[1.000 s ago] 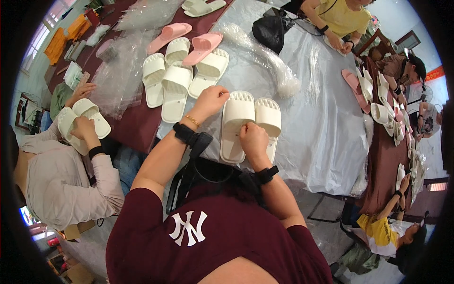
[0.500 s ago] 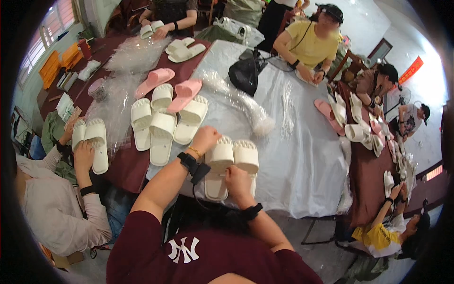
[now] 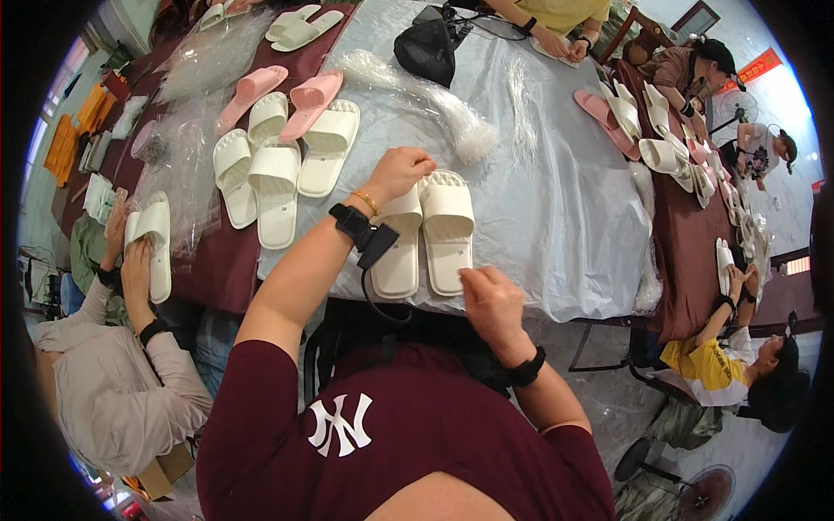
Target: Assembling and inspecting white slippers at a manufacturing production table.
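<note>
Long tables draped in grey plastic sheet (image 3: 556, 191) fill the room. At its near edge lies a cream slipper pair (image 3: 427, 233), side by side and soles down, long axes running 12 to 6, toes at 12. The left hand (image 3: 401, 172) is fisted over the toe end; the right hand (image 3: 488, 300) pinches something too small to tell near the heel. More cream slippers (image 3: 276, 169) wait at 10 o'clock, so pairing seems partway done.

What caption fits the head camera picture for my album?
Left hand and right hand at a pair of cream slippers on a plastic-covered table.
</note>
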Available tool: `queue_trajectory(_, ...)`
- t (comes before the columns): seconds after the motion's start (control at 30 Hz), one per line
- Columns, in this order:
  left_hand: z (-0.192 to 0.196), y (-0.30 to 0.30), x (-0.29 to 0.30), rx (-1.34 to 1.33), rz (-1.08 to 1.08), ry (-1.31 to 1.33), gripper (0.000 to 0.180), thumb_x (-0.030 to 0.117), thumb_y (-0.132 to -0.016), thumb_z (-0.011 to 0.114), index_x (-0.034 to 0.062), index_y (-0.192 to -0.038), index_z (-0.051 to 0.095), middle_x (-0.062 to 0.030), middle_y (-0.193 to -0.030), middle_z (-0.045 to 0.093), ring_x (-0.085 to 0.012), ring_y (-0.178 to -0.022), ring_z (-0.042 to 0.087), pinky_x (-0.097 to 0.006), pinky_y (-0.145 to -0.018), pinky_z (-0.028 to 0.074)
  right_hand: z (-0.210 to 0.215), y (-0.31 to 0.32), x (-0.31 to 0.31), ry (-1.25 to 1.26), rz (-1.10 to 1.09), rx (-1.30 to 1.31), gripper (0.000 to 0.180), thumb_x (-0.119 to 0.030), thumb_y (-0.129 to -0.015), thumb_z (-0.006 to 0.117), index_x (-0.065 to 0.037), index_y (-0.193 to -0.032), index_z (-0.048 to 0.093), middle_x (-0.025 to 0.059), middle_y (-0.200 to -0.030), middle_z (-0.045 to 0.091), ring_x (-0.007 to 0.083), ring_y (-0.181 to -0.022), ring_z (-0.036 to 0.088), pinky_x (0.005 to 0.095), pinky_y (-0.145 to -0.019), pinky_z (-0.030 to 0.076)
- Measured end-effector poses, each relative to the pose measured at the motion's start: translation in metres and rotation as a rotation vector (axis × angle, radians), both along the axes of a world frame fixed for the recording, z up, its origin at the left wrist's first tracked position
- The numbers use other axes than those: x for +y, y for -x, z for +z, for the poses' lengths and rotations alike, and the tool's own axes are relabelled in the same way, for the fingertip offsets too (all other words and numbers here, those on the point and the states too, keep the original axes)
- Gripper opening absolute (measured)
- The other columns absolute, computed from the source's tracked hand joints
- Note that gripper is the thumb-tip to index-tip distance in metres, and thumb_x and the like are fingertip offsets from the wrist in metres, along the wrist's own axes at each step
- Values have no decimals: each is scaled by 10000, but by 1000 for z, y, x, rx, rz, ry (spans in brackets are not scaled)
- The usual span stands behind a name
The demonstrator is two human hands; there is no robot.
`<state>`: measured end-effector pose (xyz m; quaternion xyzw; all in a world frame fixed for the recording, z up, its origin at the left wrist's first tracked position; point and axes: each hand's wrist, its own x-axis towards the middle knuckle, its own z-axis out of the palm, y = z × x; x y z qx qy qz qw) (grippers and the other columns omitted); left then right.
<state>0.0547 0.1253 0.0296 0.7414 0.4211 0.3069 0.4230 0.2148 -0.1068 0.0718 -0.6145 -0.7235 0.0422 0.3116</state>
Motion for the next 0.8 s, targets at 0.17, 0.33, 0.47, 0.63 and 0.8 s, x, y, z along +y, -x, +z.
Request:
queue_trajectory(0.17,-15,-12,6,186,-83,-30,255,245,-835,592,18,-891,693,-99,-751,680,-177,-656,619,-307,-636,485,-28,15,19,18,131,-63,75,-67,-729,603,-81,-799,624,56,-736,593,247,-673,599,360,-576,489)
queue_trajectory(0.33,-11,-24,13,196,-131,38,248,246,-810,608,27,-882,699,-115,-738,675,-199,-660,627,-317,-648,485,-53,7,59,-24,125,-125,100,-82,-758,626,-69,-855,648,72,-793,613,264,-758,599,368,-636,491)
queue_trajectory(0.47,-21,-26,25,242,-181,134,254,241,-775,631,22,-877,706,-138,-757,681,-221,-681,644,-319,-676,494,-69,12,77,-99,53,-178,101,-65,-729,580,-40,-824,604,76,-802,580,256,-785,572,356,-666,486)
queue_trajectory(0.63,-18,-34,25,226,-188,261,252,224,-750,651,4,-860,706,-130,-752,677,-201,-669,630,-317,-662,491,-75,15,79,-102,34,-182,205,-40,-723,573,3,-921,601,116,-828,563,290,-822,553,381,-719,472)
queue_trajectory(0.8,-22,-35,25,197,-196,312,248,218,-745,654,-6,-838,704,-115,-740,671,-185,-651,613,-303,-642,484,-71,22,78,-126,18,-176,254,-38,-716,569,37,-959,583,142,-912,577,318,-898,549,386,-773,466)
